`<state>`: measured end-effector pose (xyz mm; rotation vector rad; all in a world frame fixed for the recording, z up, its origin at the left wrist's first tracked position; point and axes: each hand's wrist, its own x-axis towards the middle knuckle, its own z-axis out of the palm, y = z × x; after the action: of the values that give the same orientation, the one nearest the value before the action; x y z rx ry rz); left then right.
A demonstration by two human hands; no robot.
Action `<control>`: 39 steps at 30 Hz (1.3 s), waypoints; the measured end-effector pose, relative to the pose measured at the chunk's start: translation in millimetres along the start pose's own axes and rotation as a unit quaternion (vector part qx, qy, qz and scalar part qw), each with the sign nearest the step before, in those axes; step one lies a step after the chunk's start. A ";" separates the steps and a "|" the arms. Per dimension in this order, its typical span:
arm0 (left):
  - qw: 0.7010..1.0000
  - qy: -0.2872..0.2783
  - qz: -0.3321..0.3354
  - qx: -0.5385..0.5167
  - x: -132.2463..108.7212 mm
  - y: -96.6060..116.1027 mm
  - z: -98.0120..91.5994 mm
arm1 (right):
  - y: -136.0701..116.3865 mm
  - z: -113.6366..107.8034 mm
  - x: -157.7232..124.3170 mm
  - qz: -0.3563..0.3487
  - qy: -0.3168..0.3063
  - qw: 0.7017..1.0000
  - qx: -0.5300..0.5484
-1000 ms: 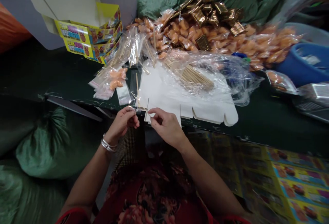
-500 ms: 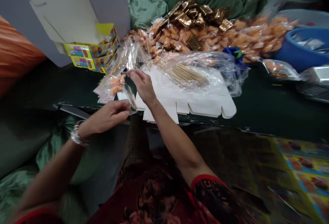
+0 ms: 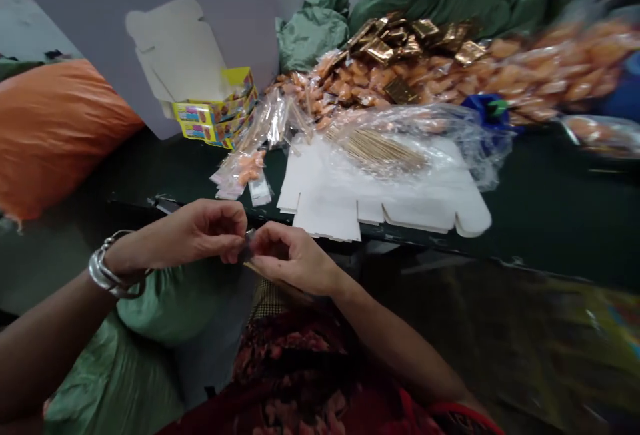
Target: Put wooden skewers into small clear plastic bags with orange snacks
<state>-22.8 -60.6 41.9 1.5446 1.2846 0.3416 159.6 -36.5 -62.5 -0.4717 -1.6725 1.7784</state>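
Just in front of the table edge, my left hand [image 3: 213, 230] pinches one side of a small clear plastic bag [image 3: 248, 240]. My right hand [image 3: 297, 258] meets it from the other side, thumb and fingers closed at the bag's edge. A thin wooden stick [image 3: 255, 267] shows below my right thumb; whether it lies inside the bag I cannot tell. Beyond my hands, orange pieces in clear wrap [image 3: 250, 167] lie on flat plastic bags. Bundled sticks [image 3: 383, 150] rest under clear film on white flattened cartons [image 3: 327, 205].
Yellow printed boxes [image 3: 213, 118] with a raised white lid stand at the back left. Behind the cartons is a heap of wrapped orange pieces [image 3: 425, 78] topped by gold packets [image 3: 380, 50]. An orange sack [image 3: 60, 135] stands left; green sacks [image 3: 170, 305] sit below the table.
My right hand has drawn back from the bags on the table to meet my left hand. Both are now nearer my body, at the small bag. The view has shifted left.
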 end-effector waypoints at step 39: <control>0.863 0.485 0.112 0.091 -7.4 -82.5 23.0 | 18.6 -22.1 -34.1 0.022 0.294 0.955 -0.028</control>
<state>-53.3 -89.3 -33.2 1.7436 1.9248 1.3047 195.1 -42.3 -89.0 -0.9623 -1.2916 1.4261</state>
